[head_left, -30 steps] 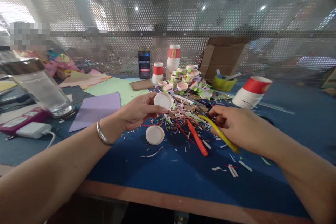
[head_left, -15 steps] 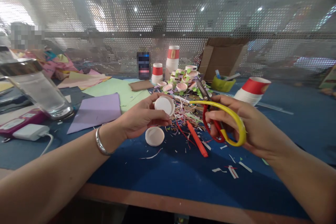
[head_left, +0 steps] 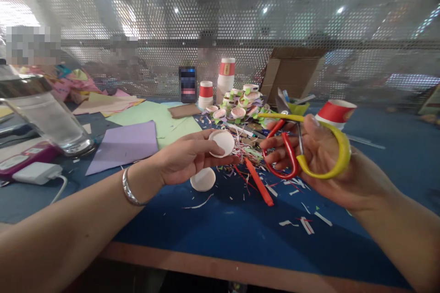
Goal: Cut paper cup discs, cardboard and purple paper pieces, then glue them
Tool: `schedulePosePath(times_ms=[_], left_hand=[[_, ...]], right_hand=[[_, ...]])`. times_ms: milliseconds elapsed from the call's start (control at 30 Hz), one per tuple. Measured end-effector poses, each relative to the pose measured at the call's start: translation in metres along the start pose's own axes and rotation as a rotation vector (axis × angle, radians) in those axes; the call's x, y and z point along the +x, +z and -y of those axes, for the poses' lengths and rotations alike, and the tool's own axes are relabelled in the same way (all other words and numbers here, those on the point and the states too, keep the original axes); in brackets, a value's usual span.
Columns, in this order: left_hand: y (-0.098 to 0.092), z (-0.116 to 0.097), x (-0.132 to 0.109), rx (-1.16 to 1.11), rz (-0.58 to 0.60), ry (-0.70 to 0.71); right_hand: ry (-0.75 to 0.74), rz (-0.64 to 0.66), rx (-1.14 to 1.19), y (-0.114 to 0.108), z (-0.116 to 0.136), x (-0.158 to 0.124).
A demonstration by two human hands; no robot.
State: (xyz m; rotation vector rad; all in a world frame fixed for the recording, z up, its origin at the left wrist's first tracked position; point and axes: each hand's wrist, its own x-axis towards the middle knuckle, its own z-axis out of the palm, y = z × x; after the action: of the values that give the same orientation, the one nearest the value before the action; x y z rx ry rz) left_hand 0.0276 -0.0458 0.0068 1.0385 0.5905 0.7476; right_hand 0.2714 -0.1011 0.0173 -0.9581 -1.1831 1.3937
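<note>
My left hand (head_left: 187,153) wears a silver bangle at the wrist and pinches a small round white paper cup bottom (head_left: 222,143) between thumb and fingers. A similar white cup bottom (head_left: 203,180) lies on the table just below that hand. My right hand (head_left: 318,155) is wrapped around a pair of scissors (head_left: 338,167) with one yellow and one red handle. The blades point up and away, apart from the left hand's piece. Between both hands lies an orange-red pen (head_left: 258,182) among paper scraps (head_left: 245,149).
A pile of decorated cup bottoms (head_left: 239,112) stands behind the scraps. Stacked paper cups (head_left: 226,82), a phone (head_left: 187,84) and a cardboard box (head_left: 292,73) are at the back. Purple paper (head_left: 125,144) and a leaning glass of water (head_left: 51,114) lie left. A red-white cup (head_left: 335,112) is right.
My left hand has moved slightly right with the cup bottom, which has tilted. The scissors in my right hand have turned and shifted right, and their blades point more away from me.
</note>
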Motion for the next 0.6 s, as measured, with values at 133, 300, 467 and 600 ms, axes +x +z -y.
schedulePosePath(times_ms=[133,300,467,600], left_hand=[[-0.001,0.001,0.001,0.009,0.024,-0.014],[0.004,0.002,-0.001,0.082,0.115,-0.029],[0.012,0.004,-0.006,0.153,0.161,-0.052],[0.014,0.007,-0.007,0.173,0.197,-0.033]], right_hand=[[-0.026,0.088,-0.055,0.003,-0.005,0.003],[-0.159,-0.033,-0.461,0.004,-0.017,0.009],[-0.09,-0.027,-0.589,0.014,-0.018,0.008],[-0.116,0.007,-0.615,0.021,-0.014,0.006]])
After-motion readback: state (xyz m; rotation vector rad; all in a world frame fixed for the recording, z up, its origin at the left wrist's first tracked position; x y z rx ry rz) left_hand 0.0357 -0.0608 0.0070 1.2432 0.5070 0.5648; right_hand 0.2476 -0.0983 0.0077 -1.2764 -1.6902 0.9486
